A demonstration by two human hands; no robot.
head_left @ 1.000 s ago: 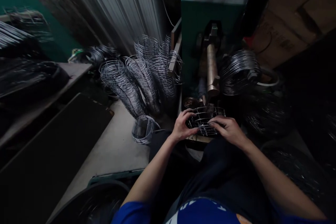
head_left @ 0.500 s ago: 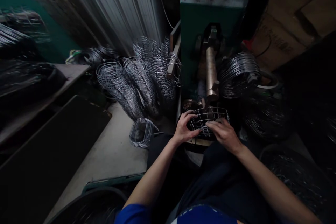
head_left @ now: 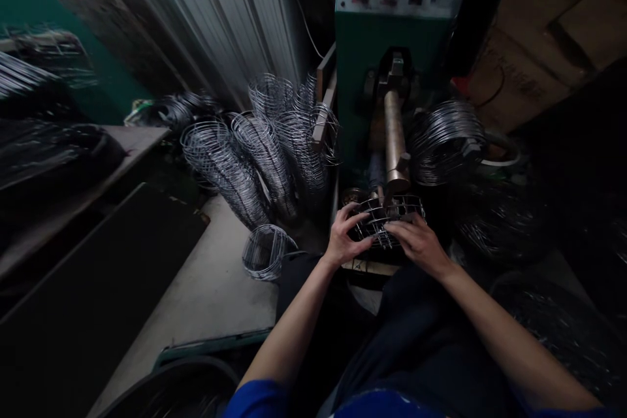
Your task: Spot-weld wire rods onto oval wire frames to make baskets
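Note:
A round wire basket frame (head_left: 376, 223) sits under the tip of the machine's copper-coloured arm (head_left: 394, 137). My left hand (head_left: 343, 238) grips its left side, with the thumb below and the fingers above. On its right side my right hand (head_left: 417, 240) holds the wires, fingers bent over the top. The lower electrode (head_left: 379, 192) shows just behind the basket's rear wires. Where exactly the arm's tip touches the wire is too dark to tell.
Stacks of wire baskets (head_left: 228, 170) lean left of the green machine (head_left: 357, 32). One wire frame (head_left: 267, 251) lies on the floor near my left knee. A wire coil (head_left: 445, 140) hangs right of the arm. Cardboard boxes (head_left: 519, 72) stand at the right.
The wire basket has turned and tilted slightly between my hands. Both hands keep their hold, and the whole view has shifted a little.

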